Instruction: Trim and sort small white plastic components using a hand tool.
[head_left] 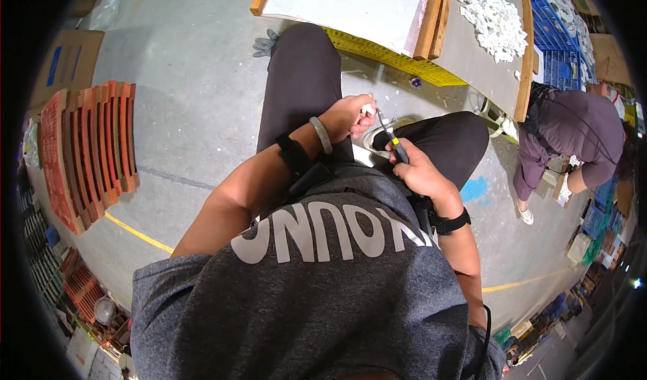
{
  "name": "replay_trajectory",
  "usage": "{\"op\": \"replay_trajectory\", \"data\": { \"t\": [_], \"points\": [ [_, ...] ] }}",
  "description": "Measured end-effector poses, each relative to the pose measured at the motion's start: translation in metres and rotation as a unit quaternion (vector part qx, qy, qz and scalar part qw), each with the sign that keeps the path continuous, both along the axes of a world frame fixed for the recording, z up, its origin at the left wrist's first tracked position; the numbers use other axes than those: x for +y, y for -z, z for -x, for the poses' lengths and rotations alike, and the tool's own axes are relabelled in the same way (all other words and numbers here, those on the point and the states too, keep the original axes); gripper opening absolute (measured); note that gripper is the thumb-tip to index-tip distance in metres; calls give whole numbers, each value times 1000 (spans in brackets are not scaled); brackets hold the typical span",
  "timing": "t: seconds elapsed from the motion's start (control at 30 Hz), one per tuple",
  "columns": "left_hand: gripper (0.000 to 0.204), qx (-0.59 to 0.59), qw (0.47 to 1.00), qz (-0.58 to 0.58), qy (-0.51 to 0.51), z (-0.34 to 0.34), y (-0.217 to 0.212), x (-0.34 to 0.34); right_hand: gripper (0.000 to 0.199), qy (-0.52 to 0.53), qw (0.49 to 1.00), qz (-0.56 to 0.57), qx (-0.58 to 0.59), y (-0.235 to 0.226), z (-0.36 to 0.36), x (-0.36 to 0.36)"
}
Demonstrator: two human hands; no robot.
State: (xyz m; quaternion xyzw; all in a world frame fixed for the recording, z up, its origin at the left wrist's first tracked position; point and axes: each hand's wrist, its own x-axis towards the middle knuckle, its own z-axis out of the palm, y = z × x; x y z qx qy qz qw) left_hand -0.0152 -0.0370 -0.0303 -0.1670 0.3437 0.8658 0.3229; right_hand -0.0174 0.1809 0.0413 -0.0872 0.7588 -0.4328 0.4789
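Observation:
My left hand (352,115) is closed around a small white piece (368,109), held up between my knees; its exact shape is partly hidden by the fingers. My right hand (419,169) grips the dark handle of a slim hand tool (397,147) with a yellow band and a thin metal front end. The metal end points up and left, close to the white piece. I cannot tell whether the two touch.
A white-topped table (344,2) with wooden edge strips stands ahead, beside a board bearing a heap of white pieces (492,19). Blue crates (561,66) and a bending co-worker (573,130) are at right. A grey glove (265,43) lies by my knee; red pallets (87,154) stand left.

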Motion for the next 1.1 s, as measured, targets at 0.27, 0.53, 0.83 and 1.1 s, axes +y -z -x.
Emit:
{"op": "replay_trajectory", "data": {
  "t": [0.27,0.53,0.83,1.1],
  "points": [
    [14,37,998,-31,-50,2,-2,-2,42,48,998,23,-26,2,-1,4],
    [16,-11,987,-140,-72,3,0,-6,45,-49,980,-49,186,-8,-11,6],
    [17,31,997,-48,-52,1,0,-4,51,-88,951,-111,276,-18,-12,-3],
    [13,49,997,-51,-39,0,0,-3,51,-99,943,-143,285,-16,-13,-2]
  ]
}}
